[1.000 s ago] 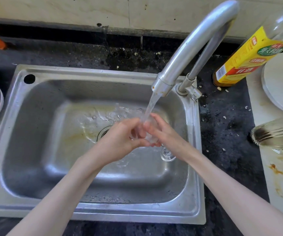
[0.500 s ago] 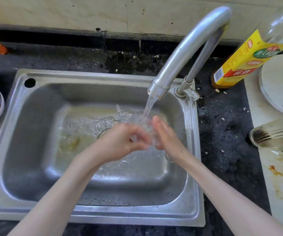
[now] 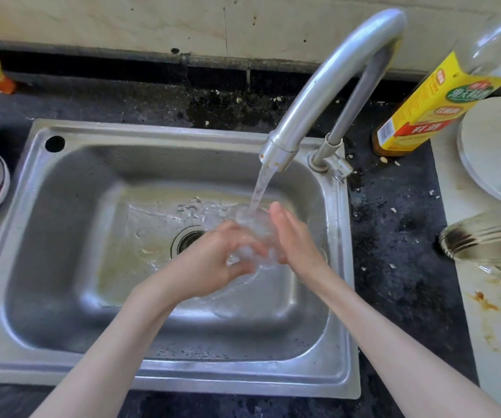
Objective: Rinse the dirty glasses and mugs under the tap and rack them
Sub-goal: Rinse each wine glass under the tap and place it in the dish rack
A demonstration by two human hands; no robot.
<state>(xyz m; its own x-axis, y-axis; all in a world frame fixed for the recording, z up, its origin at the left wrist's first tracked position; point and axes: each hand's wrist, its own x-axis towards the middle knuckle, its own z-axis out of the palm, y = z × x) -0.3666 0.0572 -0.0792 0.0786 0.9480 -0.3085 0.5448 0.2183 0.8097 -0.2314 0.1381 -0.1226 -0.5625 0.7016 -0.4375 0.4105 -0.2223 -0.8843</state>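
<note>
sink (image 3: 71, 351): dull silver steel, yellowish stain on the floor | tap (image 3: 327, 82): matt silver | glass (image 3: 255, 233): clear, colourless | counter (image 3: 394, 242): black, pale-speckled | bottle (image 3: 430, 107): yellow label, red band, green oval | wall (image 3: 122, 22): cream, faintly veined | board (image 3: 496, 327): off-white, orange-brown smears | plate (image 3: 496, 149): white

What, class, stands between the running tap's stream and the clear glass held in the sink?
Nothing visible. The stream falls from the tap straight onto the glass, gripped by the left hand with the right hand against its side.
</note>
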